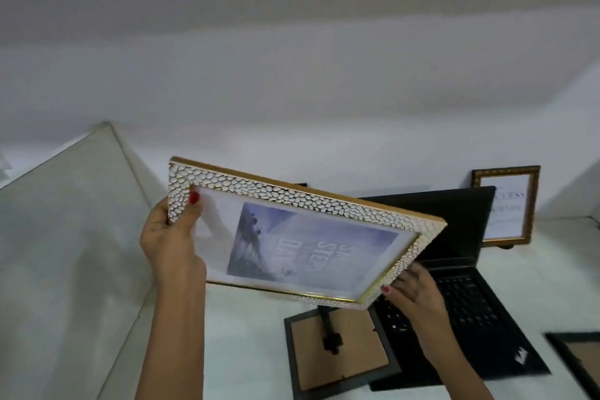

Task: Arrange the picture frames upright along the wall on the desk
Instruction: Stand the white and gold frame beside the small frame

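Note:
I hold a large white pebble-textured frame (302, 204) with gold edges in the air above the desk, tilted, its bluish print turned sideways. My left hand (172, 240) grips its left corner. My right hand (415, 292) grips its lower right corner. A small dark gold frame (506, 204) stands upright against the wall at the right. Face down on the desk below lies a black frame (337, 354) with a brown backing. Another black frame (574, 360) is cut off by the right edge.
An open black laptop (470, 295) sits on the white desk (246, 341) between the frames, its screen partly hiding the gold frame. A pale partition panel (65, 237) borders the desk on the left. The white wall (324, 107) runs along the back.

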Tool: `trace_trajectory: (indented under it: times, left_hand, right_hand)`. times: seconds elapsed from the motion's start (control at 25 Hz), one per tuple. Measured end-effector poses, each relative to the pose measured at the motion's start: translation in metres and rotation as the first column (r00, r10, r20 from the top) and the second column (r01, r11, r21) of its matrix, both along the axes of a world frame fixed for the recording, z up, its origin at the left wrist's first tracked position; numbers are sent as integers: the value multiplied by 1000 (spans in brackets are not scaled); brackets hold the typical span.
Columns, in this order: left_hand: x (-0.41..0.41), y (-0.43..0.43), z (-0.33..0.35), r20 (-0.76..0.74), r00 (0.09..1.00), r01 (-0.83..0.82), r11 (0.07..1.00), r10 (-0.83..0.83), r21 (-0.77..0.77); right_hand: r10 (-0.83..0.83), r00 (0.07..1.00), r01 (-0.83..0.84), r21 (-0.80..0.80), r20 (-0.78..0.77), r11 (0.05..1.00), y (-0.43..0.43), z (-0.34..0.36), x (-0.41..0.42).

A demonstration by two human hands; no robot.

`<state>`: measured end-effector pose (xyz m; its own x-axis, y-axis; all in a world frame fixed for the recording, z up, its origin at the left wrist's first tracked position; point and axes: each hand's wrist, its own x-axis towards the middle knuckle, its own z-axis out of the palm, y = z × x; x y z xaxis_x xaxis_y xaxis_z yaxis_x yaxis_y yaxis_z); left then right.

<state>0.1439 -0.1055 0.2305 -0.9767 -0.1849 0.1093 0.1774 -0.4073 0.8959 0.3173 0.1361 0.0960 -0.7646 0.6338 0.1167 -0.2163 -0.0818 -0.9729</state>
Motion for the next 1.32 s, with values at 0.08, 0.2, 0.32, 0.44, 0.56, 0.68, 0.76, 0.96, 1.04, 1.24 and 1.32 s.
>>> trace_trajectory:
  times: [0.08,0.2,0.32,0.44,0.56,0.68,0.76,0.96,1.04,1.24,1.32]
  left_hand:
    - [8,11,-7,88,996,24,997,-31,79]
    - [23,41,-20,186,979,51,986,-81,161]
    - [41,78,-36,292,942,107,972,-167,211]
    - [76,148,-50,403,854,238,937,-328,256]
    - [117,219,-55,457,705,412,837,-543,360]
    - [150,280,-62,567,617,384,838,-546,388]
    - [177,324,-68,623,606,362,869,-495,338]
    - [253,435,-84,475,567,730,678,-673,89]
    - [262,490,-82,355,471,860,510,-807,18]
    - [235,601,-99,308,617,780,613,-724,-123]
    - [228,636,-108,348,629,759,645,-695,-85]
  right_hand:
    - [3,1000,-3,26,15,1000,3,-5,12]
    - [-28,999,25,90,35,996,35,-9,37]
    - [-94,996,94,39,1,995,84,-4,65]
    - [-192,977,193,3,-91,981,159,12,109]
    - [-253,949,264,35,-187,964,247,45,157]
    - [-290,913,329,98,-287,939,319,88,195]
    - [-310,865,379,108,-395,919,361,116,211]
    - [-155,867,329,309,-475,893,433,173,220]
    - [-103,920,271,424,-378,864,457,173,214]
    - [-232,938,325,416,-259,849,547,142,201]
    - [-343,922,387,412,-181,825,584,123,195]
